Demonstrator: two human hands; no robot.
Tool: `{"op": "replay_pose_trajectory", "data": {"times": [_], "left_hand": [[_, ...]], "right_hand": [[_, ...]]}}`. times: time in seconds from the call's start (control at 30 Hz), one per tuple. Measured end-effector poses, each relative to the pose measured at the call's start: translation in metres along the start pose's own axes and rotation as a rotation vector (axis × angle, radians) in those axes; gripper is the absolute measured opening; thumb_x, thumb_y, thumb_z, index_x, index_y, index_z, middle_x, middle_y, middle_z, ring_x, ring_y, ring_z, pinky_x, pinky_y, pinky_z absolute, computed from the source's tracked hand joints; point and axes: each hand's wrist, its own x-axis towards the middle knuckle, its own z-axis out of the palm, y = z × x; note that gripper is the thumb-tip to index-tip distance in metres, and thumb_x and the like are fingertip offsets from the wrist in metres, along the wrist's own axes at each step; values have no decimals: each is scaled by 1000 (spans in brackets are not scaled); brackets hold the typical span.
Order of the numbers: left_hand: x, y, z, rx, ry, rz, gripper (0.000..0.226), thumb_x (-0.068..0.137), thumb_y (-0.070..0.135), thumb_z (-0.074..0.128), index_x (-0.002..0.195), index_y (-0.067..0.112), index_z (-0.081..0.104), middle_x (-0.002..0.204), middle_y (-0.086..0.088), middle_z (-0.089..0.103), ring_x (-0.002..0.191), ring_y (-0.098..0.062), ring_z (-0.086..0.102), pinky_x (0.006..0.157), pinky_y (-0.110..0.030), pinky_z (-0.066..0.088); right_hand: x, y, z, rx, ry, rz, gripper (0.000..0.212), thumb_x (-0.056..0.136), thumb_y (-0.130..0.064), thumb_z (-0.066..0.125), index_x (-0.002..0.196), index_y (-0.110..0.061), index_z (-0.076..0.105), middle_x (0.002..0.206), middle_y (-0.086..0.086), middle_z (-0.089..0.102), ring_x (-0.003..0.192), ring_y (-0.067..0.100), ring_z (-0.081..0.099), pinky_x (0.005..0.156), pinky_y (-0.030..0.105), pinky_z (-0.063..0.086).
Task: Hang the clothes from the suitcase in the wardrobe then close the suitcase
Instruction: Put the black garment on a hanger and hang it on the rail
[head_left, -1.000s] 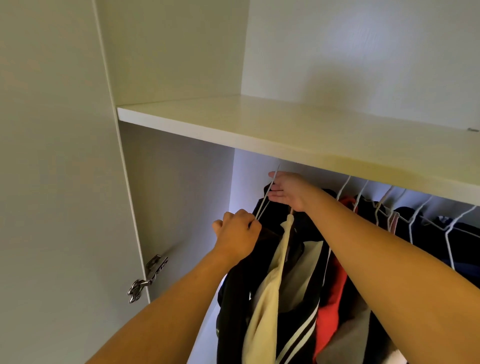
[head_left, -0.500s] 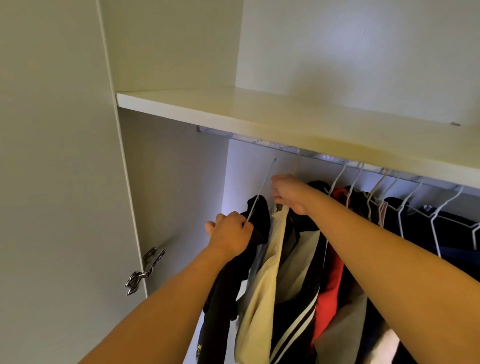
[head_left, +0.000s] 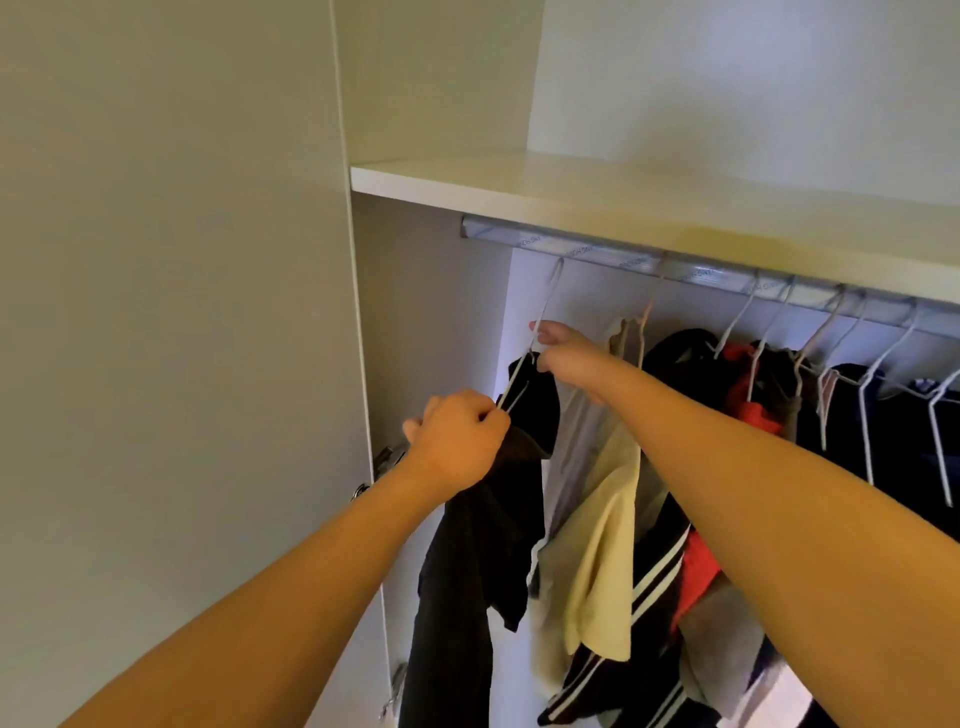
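Head view: wardrobe rail (head_left: 675, 267), clothes hanging.
Left hand (head_left: 457, 441): grips black garment (head_left: 467, 545) and white hanger (head_left: 540, 322).
Right hand (head_left: 569, 358): pinches hanger neck.

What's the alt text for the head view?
Both hands hold a wire hanger carrying a black garment, its hook at the wardrobe rail: left hand grips the lower wire, right hand the neck. Other clothes hang to the right.
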Motion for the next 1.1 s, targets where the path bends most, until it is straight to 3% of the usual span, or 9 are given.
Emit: {"op": "replay_pose_trajectory", "data": {"times": [0.07, 0.13, 0.27, 0.33, 0.47, 0.57, 0.67, 0.83, 1.1], "left_hand": [[-14, -9, -15, -54, -35, 12, 32, 96, 24, 44, 73, 5, 54, 76, 1, 48, 76, -18, 46, 89, -41, 36], [-27, -20, -30, -43, -55, 44, 29, 96, 25, 47, 76, 9, 60, 89, 8, 49, 93, -19, 44, 96, -42, 38], [-56, -45, -61, 119, -93, 33, 25, 99, 28, 45, 85, 22, 65, 112, 9, 26, 103, -15, 20, 95, -31, 27], [-68, -60, -75, 187, -134, 2, 24, 99, 27, 42, 89, 22, 63, 114, 4, 24, 100, -18, 19, 91, -31, 27], [-87, -80, -93, 352, -168, 31, 17, 96, 23, 41, 93, 23, 57, 114, -1, 27, 100, -24, 26, 90, -38, 38], [-98, -92, -97, 484, -159, 98, 15, 95, 21, 42, 101, 24, 56, 113, -3, 28, 104, -29, 32, 88, -37, 36], [-99, -102, -94, 508, -167, 198, 15, 95, 18, 43, 101, 23, 56, 109, -3, 33, 99, -29, 35, 86, -36, 35], [-81, -108, -81, 580, -197, 504, 18, 99, 18, 45, 104, 16, 61, 107, -7, 49, 97, -29, 47, 83, -41, 45], [-53, -75, -44, 704, -127, 708, 22, 99, 22, 46, 111, 21, 65, 109, -2, 56, 103, -27, 51, 87, -37, 38]], "right_hand": [[-9, -10, 17, 9, -58, -20, 50, 87, 3, 49, 130, -22, 59, 140, 3, 49, 131, 21, 43, 102, 27, 36], [-21, -19, 31, -13, -78, -8, 32, 81, -2, 53, 103, -18, 70, 120, 3, 61, 117, 21, 52, 98, 28, 40], [-50, -26, 49, -109, -62, 22, 17, 74, -13, 65, 86, -2, 70, 91, 6, 62, 88, 23, 57, 79, 31, 44], [-73, -25, 60, -149, -82, 15, 10, 78, -12, 61, 70, -6, 64, 82, 6, 57, 80, 22, 53, 74, 32, 41], [-110, -20, 80, -168, -61, 45, 24, 81, -12, 57, 57, -9, 54, 62, 6, 53, 61, 18, 47, 67, 30, 39], [-133, -12, 89, -132, -86, 73, 22, 81, -12, 54, 60, -5, 52, 62, 12, 48, 60, 21, 43, 68, 30, 40], [-152, -5, 90, -45, -134, 140, 28, 83, -8, 48, 55, -11, 45, 47, -1, 38, 47, 15, 34, 61, 30, 38], [-187, 4, 81, -25, -205, 227, 29, 87, -15, 41, 58, -16, 35, 45, -4, 27, 45, 15, 21, 57, 31, 28], [-219, 11, 57, 71, -124, 317, 21, 88, -21, 43, 71, -12, 52, 49, -3, 27, 46, 15, 19, 53, 29, 25]]}}
